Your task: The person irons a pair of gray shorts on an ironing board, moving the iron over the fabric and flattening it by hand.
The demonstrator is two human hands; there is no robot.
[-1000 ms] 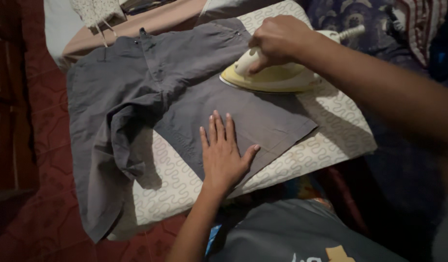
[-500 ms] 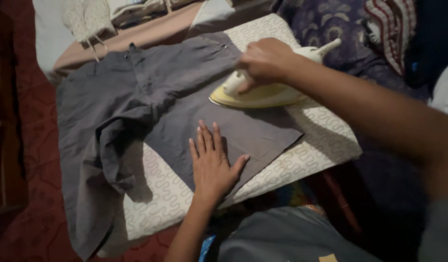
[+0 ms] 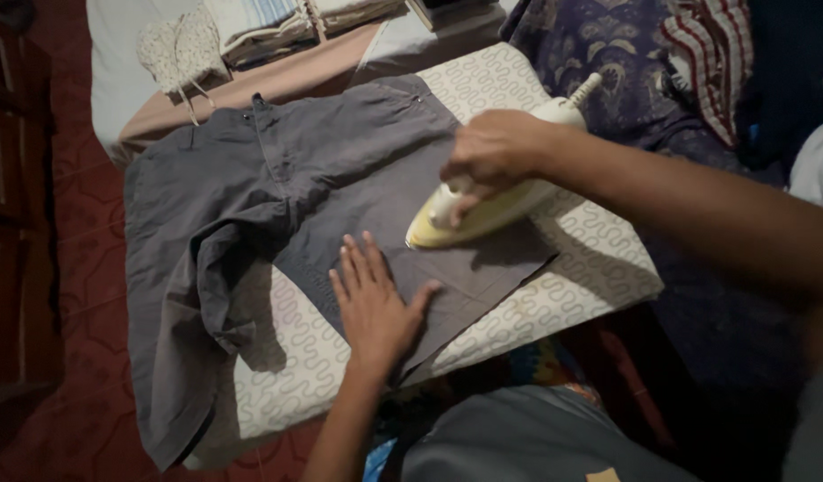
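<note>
Grey shorts [image 3: 251,205] lie spread on a board with a pale squiggle-patterned cover [image 3: 590,259]. My right hand [image 3: 492,152] grips the handle of a cream and yellow iron [image 3: 483,214], which rests on one leg of the shorts with its tip pointing toward my left hand. My left hand [image 3: 371,299] lies flat, fingers spread, pressing that same leg down near its hem. The other leg hangs crumpled over the board's left side.
Folded clothes [image 3: 268,22] are stacked beyond the board on a pale surface. A pile of dark patterned and striped fabrics [image 3: 661,62] lies at the upper right. Red patterned floor [image 3: 63,268] shows at the left.
The iron has slid down the leg toward my left hand and turned its tip that way. My left hand stayed pressed flat, shifting slightly left.
</note>
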